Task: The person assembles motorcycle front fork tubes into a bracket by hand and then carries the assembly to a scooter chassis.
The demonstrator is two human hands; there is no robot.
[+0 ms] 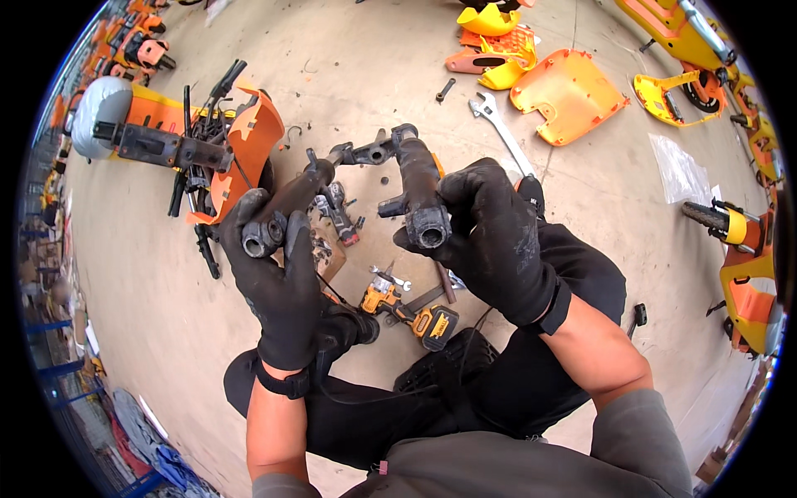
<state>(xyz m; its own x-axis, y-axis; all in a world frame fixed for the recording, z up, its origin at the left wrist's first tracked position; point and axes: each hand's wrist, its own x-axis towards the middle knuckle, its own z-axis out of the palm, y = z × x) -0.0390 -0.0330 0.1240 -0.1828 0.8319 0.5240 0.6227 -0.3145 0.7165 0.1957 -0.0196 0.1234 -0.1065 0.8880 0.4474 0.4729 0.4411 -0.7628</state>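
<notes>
forked metal part in both hands, held over scattered tools; drop and pinch risks

left hand (278,278): gloved, fingers curled round the near end of one tube; right hand (506,236): gloved, gripping the other tube close to its open end; the dark forked part (415,178) is raised above the floor (166,324), tube ends toward the wearer, its two legs seemingly joined by a bridge at the far end.

risks (judged): both grips sit at the near ends, so the far end could tip down if either one slackens; grease, if any is on the tubes, would make gloves slide; a drop could strike the yellow cordless driver (381,295) or the grey power tool (336,214) below, or the wearer's feet; if the bridge is loose, the legs could swing and pinch fingers; the adjustable wrench (503,131) lies beyond, near a shoe (531,194), a possible trip on rising.

markings: lettering on the driver's battery pack (435,327), not copied; faint print on the right glove's back, illegible; pale mark on the shoe, too small to read; no legible writing noted on the forked part.
</notes>
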